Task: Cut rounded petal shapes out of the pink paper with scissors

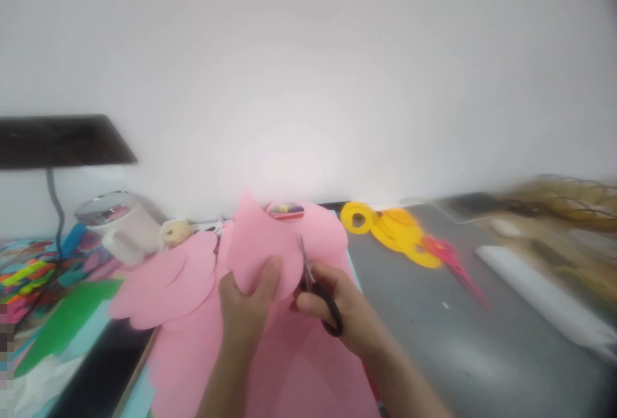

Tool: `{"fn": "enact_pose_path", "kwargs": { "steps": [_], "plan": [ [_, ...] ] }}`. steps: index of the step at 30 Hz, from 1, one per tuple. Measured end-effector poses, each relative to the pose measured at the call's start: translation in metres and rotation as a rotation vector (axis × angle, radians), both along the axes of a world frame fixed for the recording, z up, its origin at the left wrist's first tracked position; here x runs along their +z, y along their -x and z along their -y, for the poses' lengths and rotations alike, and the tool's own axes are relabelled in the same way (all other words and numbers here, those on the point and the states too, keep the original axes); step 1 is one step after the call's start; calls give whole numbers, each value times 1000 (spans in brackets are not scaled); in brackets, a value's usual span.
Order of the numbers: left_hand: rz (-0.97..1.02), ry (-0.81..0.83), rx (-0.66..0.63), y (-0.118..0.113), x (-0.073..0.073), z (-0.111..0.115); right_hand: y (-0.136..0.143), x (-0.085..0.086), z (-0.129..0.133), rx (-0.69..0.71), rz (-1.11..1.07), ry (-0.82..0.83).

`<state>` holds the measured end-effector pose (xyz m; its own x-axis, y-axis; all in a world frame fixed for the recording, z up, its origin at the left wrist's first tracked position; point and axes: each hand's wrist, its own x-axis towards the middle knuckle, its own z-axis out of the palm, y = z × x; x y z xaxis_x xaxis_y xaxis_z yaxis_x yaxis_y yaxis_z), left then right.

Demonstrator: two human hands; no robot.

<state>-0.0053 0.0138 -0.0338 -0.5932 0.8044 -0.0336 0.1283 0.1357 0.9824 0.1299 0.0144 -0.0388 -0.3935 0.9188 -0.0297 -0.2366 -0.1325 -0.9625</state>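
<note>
My left hand (pixel 250 292) grips a pink paper piece (pixel 265 247) with a rounded lower edge and a pointed tip at its upper left. In my right hand (pixel 337 302) is a pair of scissors (pixel 330 312) with black handles, its blades pointing up along the right edge of that piece. Whether the blades are parted is too blurred to tell. Below both hands lie large pink sheets (pixel 313 366). Several rounded pink cut-outs (pixel 168 280) overlap to the left of my left hand.
Yellow paper rings (pixel 395 228) and pink scissors (pixel 456 263) lie right on the grey table (pixel 434 341). A white mug (pixel 132 231) stands at left, near colourful markers (pixel 29 276) and a green sheet (pixel 72 315). A white roll-like object (pixel 540 296) lies far right.
</note>
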Motion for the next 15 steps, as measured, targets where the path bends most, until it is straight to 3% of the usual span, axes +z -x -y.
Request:
{"fn": "enact_pose_path", "kwargs": {
  "steps": [15],
  "plan": [
    [35,-32,-45,0,1,1,0,3,0,-18,26,-13]
  ]
}}
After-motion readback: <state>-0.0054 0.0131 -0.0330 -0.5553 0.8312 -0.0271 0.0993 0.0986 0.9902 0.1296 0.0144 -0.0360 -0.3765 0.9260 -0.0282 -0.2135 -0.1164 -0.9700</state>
